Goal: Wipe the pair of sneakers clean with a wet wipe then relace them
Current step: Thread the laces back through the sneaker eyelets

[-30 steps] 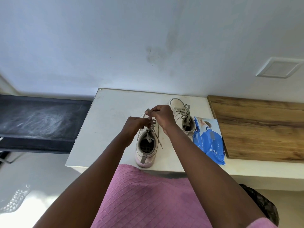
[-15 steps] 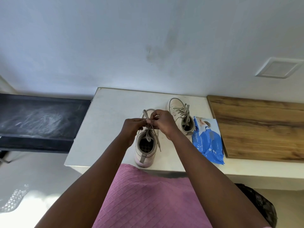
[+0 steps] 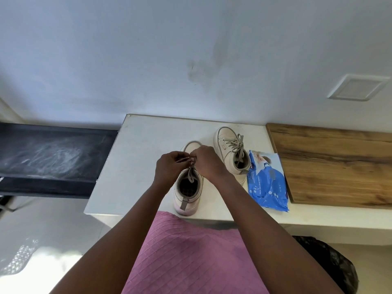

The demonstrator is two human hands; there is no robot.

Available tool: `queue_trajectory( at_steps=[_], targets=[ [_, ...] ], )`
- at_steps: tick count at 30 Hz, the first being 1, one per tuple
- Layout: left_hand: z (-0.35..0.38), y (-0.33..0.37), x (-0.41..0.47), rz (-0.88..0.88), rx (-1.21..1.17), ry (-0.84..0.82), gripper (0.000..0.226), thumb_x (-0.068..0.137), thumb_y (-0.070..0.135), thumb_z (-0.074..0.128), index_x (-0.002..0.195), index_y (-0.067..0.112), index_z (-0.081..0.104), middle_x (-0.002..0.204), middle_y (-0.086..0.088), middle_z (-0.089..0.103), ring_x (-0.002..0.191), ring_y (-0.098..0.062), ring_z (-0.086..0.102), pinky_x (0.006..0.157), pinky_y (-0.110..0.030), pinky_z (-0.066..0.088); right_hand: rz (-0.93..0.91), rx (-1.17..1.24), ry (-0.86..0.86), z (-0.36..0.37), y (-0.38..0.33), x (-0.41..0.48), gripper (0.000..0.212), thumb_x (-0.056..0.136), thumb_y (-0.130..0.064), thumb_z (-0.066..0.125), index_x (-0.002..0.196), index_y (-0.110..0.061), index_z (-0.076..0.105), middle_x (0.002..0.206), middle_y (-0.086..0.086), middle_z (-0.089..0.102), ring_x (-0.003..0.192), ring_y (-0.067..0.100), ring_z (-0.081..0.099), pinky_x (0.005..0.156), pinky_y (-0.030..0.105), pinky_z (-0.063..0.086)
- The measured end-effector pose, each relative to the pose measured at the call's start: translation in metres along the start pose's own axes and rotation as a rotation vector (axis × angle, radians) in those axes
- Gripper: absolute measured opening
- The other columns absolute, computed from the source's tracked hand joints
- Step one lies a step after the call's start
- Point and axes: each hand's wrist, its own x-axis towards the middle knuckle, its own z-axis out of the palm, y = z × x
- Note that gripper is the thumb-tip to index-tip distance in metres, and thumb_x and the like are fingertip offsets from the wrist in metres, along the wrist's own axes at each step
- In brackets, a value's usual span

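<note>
- Left hand [image 3: 169, 168] and right hand [image 3: 209, 164] meet over the near sneaker [image 3: 187, 187], each pinching its lace [image 3: 191, 174].
- That sneaker stands on the white counter [image 3: 137, 166], heel at the front edge.
- Far sneaker [image 3: 232, 153], laced, sits beside the wipes pack [image 3: 266, 181].

Table [image 3: 144, 166], near sneaker [image 3: 186, 200], far sneaker [image 3: 227, 143], wipes pack [image 3: 267, 183]
</note>
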Motion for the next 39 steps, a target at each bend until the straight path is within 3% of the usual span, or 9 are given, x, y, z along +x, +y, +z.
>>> queue_trajectory(
  at_steps=[2,5,8,10,16,20,23,25,39],
  targets=[
    [0.003,0.001,-0.004,0.055,0.142,0.031,0.016,0.075,0.021,0.076,0.09,0.02,0.072,0.092,0.004,0.073,0.093,-0.012,0.068,0.09,-0.034,0.051,0.032,-0.03,-0.029,0.0,-0.002,-0.001,0.022,0.09,-0.002,0.045,0.102,0.0,0.064,0.101,0.018,0.06,0.096,0.032,0.056,0.073,0.032,0.043],
    [0.009,0.003,-0.008,0.076,0.262,0.066,0.015,0.074,0.038,0.072,0.088,0.031,0.069,0.086,0.012,0.07,0.085,-0.011,0.064,0.085,-0.034,0.05,0.132,0.107,-0.107,-0.004,0.002,0.001,0.025,0.093,-0.003,0.041,0.106,0.002,0.063,0.105,0.019,0.063,0.1,0.032,0.056,0.075,0.031,0.04],
    [0.01,0.005,-0.009,0.017,0.209,0.052,0.017,0.078,0.029,0.073,0.093,0.022,0.07,0.09,0.004,0.071,0.084,-0.011,0.062,0.077,-0.026,0.049,0.273,0.466,-0.202,-0.005,0.005,0.0,0.025,0.094,0.0,0.039,0.092,0.004,0.063,0.082,0.015,0.059,0.073,0.023,0.053,0.064,0.029,0.037],
    [0.01,0.005,-0.008,0.004,0.173,0.038,0.022,0.079,0.025,0.073,0.099,0.018,0.07,0.093,0.002,0.07,0.088,-0.012,0.063,0.074,-0.021,0.047,0.399,0.724,-0.232,-0.003,0.01,0.001,0.033,0.094,0.002,0.035,0.074,-0.008,0.058,0.068,0.005,0.05,0.059,0.013,0.042,0.056,0.024,0.033],
    [0.008,0.002,-0.005,-0.077,0.212,0.038,0.021,0.083,0.028,0.068,0.099,0.014,0.069,0.092,0.003,0.067,0.095,-0.016,0.063,0.064,-0.017,0.042,0.597,1.14,-0.299,0.004,0.017,0.003,0.038,0.098,0.003,0.031,0.069,-0.013,0.05,0.07,0.004,0.049,0.062,0.014,0.045,0.059,0.024,0.038],
    [0.01,-0.003,-0.01,0.137,0.383,0.216,0.028,0.079,0.029,0.073,0.105,0.023,0.064,0.108,0.009,0.057,0.099,-0.014,0.057,0.087,-0.031,0.035,0.594,1.133,-0.276,0.005,0.018,0.005,0.035,0.098,0.001,0.035,0.071,-0.01,0.054,0.072,0.006,0.052,0.064,0.015,0.049,0.058,0.023,0.042],
    [0.011,-0.009,-0.019,0.507,0.58,0.307,0.013,0.076,0.021,0.073,0.088,0.025,0.072,0.11,0.002,0.058,0.1,-0.024,0.056,0.083,-0.036,0.023,0.576,1.116,-0.268,0.005,0.018,0.007,0.035,0.097,0.002,0.035,0.071,-0.008,0.057,0.069,0.006,0.054,0.062,0.017,0.05,0.06,0.025,0.044],
    [0.013,-0.016,-0.023,0.627,0.71,0.341,0.012,0.07,0.023,0.071,0.08,0.028,0.075,0.109,-0.002,0.063,0.097,-0.031,0.059,0.076,-0.04,0.023,0.559,1.084,-0.274,0.006,0.018,0.008,0.035,0.096,0.0,0.035,0.071,-0.009,0.058,0.068,0.006,0.054,0.062,0.017,0.049,0.062,0.026,0.044],
    [0.017,-0.012,-0.028,0.517,0.75,0.474,0.009,0.07,0.027,0.068,0.065,0.03,0.074,0.114,-0.001,0.062,0.106,-0.024,0.036,0.07,-0.043,0.022,0.381,0.669,-0.259,-0.005,0.012,0.009,0.023,0.097,-0.003,0.038,0.087,-0.007,0.058,0.085,0.009,0.056,0.069,0.01,0.047,0.057,0.023,0.029]
  ],
)
